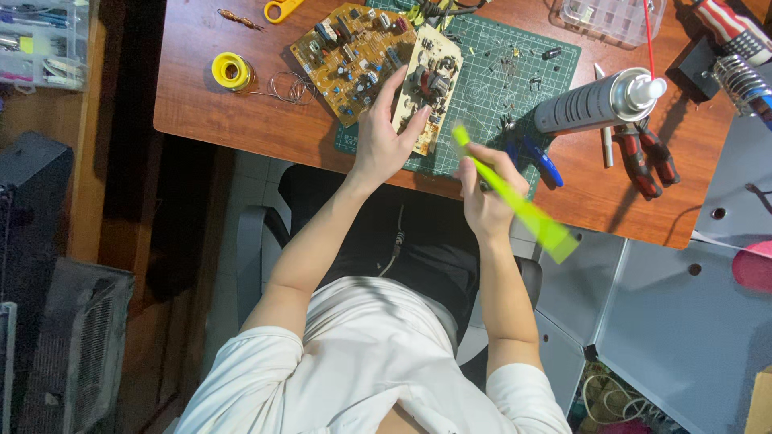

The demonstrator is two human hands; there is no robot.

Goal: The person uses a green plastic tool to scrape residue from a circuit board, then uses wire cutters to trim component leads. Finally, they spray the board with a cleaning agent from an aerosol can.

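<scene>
Two circuit boards: left hand (384, 138) grips the narrow board (430, 84), the wider board (351, 58) at ten o'clock; right hand (482, 189) clasps one green brush (515, 197)

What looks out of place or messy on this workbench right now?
Small loose parts are scattered over the green cutting mat, and loose solder wire trails in a tangle from the yellow spool. Nothing looks spilled or broken.

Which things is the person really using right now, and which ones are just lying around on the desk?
In use:
left hand holding the pale circuit board
right hand holding the green brush

Just lying about:
bigger brown circuit board
spray can
red pliers
solder spool
blue-handled tool
</scene>
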